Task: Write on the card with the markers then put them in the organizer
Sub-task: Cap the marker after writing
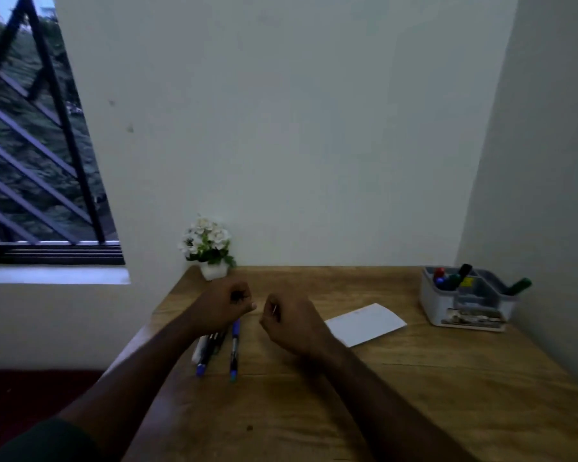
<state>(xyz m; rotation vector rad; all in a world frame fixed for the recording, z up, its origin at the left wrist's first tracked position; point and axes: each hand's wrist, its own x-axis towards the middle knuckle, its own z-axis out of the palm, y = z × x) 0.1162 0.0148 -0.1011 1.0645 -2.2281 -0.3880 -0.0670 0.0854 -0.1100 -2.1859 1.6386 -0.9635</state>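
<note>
We are counting one white card (366, 323), lying flat and slightly askew on the wooden table (414, 395), right of both hands. One grey organizer (466, 303) is standing at the far right corner; we are making out about three dark markers (516, 287) leaning in its compartments, plus red and blue caps we cannot separate. Under our left hand (222, 306), about four pens (234, 348) are lying side by side, some with blue ends. Our left hand's fingers are curling around something dark we cannot identify. Our right hand (291, 323) is hovering with fingers curled; whether it is pinching anything, we cannot tell. One potted white flower plant (207, 246) is sitting at the far left edge.
</note>
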